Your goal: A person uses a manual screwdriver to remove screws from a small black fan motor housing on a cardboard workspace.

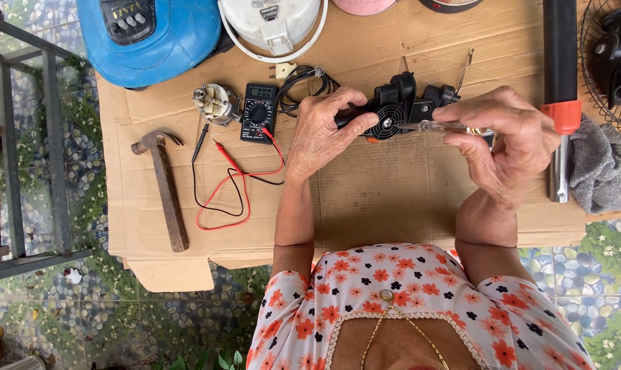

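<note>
Covering work surface under both hands: flattened cardboard sheet. Left hand clasps black fan-motor housing, held above cardboard. Right hand pinches clear-handled screwdriver, tip at housing's round grille. Left of grip: hammer, digital multimeter, red and black probe leads, small motor.
</note>
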